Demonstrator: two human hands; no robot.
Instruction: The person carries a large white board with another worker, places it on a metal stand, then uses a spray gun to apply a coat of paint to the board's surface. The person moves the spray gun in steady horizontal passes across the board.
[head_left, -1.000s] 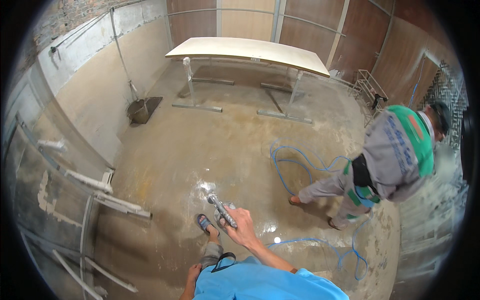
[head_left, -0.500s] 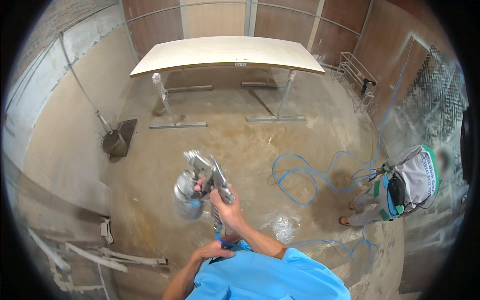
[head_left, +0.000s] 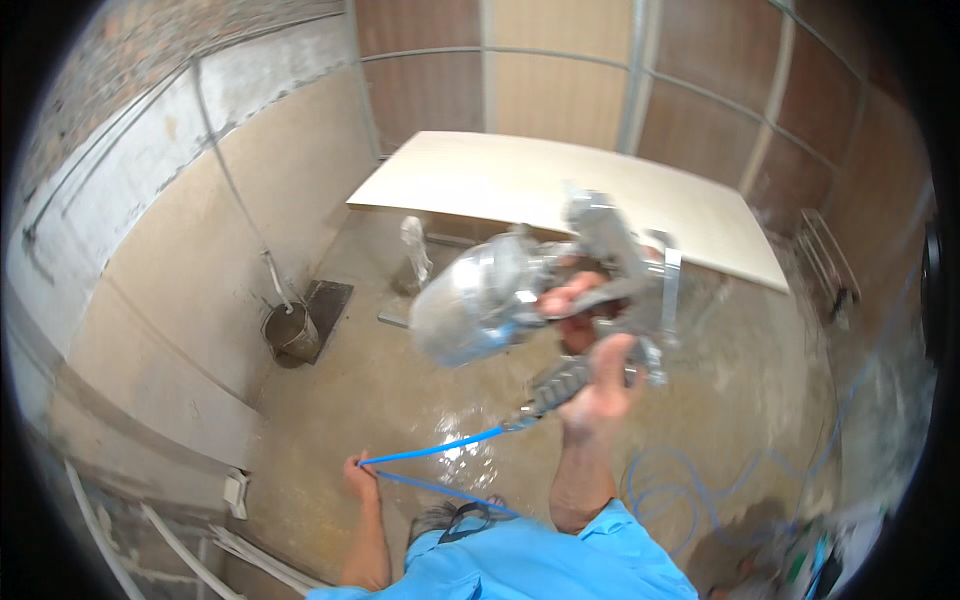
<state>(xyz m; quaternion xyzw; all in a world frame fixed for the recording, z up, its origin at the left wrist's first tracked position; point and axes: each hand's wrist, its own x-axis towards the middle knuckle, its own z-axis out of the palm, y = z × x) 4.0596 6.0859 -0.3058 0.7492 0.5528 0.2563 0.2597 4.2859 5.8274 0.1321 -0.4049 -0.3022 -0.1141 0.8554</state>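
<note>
A silver spray gun (head_left: 610, 285) with a metal cup (head_left: 465, 300) on its left side is raised close in front of me, slightly blurred. My right hand (head_left: 598, 380) is closed around its handle, some fingers showing behind the trigger. From the fitting at the handle's lower end a blue air hose (head_left: 430, 453) runs left and down. My left hand (head_left: 360, 475), low on the left, is closed on a bend of this hose, which doubles back toward my waist. Beyond the gun lies a long pale panel (head_left: 480, 175), partly hidden by the gun.
A bucket (head_left: 292, 333) with a stick in it stands by the left wall on a dark mat. Hose coils (head_left: 680, 490) lie on the floor at right, near a person (head_left: 820, 570) at the lower right edge. White bars (head_left: 180, 550) are at lower left; a metal rack (head_left: 828, 260) stands far right.
The spray gun has come up and to the right, nearer to my view. My left hand has moved from my waist out left, drawing the hose with it. My view has shifted left.
</note>
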